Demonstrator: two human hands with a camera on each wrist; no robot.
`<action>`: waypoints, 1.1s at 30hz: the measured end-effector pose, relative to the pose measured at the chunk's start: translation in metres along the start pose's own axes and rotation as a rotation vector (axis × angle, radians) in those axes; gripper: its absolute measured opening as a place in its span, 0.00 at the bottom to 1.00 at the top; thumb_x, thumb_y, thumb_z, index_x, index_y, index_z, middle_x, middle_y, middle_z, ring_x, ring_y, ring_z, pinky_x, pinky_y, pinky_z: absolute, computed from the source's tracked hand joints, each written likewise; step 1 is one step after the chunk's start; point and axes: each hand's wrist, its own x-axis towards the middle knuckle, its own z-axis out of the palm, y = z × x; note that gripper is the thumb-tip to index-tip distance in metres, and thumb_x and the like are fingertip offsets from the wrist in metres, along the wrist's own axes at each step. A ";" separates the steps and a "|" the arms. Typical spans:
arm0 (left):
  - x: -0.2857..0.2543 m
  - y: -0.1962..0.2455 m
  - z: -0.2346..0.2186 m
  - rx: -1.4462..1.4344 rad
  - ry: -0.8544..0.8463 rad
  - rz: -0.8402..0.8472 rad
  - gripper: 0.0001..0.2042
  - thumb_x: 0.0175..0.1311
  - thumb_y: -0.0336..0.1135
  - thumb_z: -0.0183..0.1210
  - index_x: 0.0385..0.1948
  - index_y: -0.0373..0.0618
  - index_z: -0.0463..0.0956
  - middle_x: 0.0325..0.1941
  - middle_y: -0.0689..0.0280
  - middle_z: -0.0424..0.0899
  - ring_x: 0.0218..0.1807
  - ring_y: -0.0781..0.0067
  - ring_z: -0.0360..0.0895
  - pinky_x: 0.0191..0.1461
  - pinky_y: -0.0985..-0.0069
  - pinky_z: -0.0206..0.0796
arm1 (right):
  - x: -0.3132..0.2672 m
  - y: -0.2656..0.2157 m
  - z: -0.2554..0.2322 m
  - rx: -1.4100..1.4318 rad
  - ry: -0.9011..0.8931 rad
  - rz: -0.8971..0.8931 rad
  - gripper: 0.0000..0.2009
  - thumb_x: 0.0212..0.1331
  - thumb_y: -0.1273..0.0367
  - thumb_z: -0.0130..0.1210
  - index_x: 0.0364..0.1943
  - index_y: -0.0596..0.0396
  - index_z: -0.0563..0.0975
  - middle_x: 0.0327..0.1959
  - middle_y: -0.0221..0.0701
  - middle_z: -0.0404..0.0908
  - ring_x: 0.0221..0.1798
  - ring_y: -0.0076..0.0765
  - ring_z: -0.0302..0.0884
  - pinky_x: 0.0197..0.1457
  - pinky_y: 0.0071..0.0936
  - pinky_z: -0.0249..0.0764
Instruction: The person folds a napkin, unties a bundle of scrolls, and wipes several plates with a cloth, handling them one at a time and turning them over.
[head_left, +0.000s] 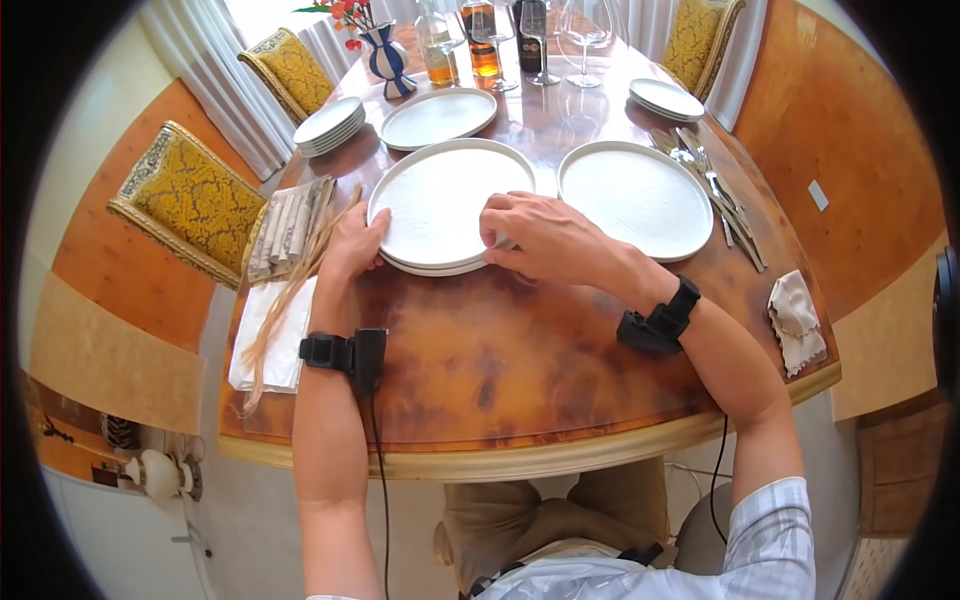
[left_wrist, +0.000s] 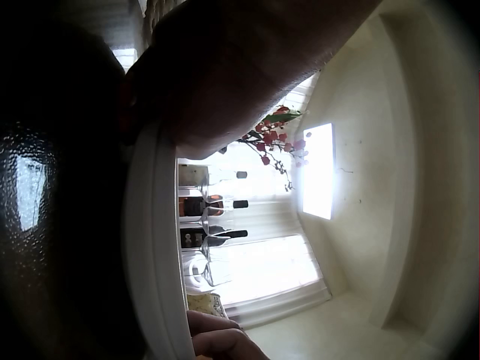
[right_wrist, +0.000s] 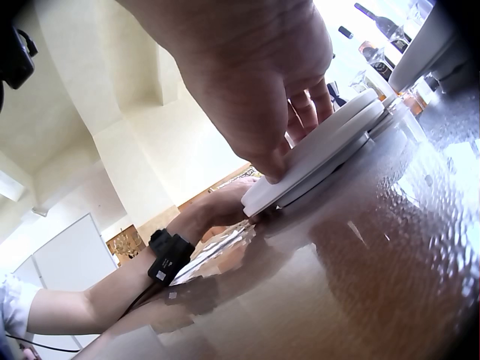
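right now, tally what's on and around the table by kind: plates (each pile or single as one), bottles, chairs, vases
plate piles or singles: 5
bottles: 3
yellow chairs: 3
vase: 1
total: 12

I'm looking now, and no lettering reads clearly: the tall glass bottles' [head_left: 482, 42] labels are too small.
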 end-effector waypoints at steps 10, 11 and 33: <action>0.000 0.000 0.002 0.004 0.016 0.008 0.19 0.77 0.47 0.56 0.46 0.35 0.78 0.26 0.62 0.84 0.17 0.74 0.79 0.17 0.75 0.70 | 0.000 0.001 0.001 -0.009 0.003 -0.006 0.09 0.64 0.66 0.61 0.36 0.59 0.82 0.43 0.39 0.84 0.52 0.47 0.81 0.57 0.41 0.77; 0.000 0.000 0.002 0.006 0.017 0.009 0.19 0.77 0.47 0.56 0.46 0.35 0.78 0.25 0.62 0.84 0.18 0.74 0.79 0.17 0.75 0.70 | 0.000 0.001 0.001 -0.006 0.005 -0.008 0.09 0.64 0.66 0.61 0.36 0.59 0.82 0.43 0.39 0.84 0.52 0.47 0.81 0.57 0.41 0.77; 0.003 -0.003 0.000 0.021 -0.002 0.006 0.21 0.76 0.46 0.56 0.50 0.32 0.78 0.28 0.58 0.86 0.18 0.71 0.81 0.19 0.73 0.74 | 0.001 0.002 0.001 -0.006 -0.025 0.009 0.08 0.65 0.66 0.62 0.37 0.56 0.79 0.45 0.35 0.82 0.53 0.45 0.80 0.56 0.42 0.76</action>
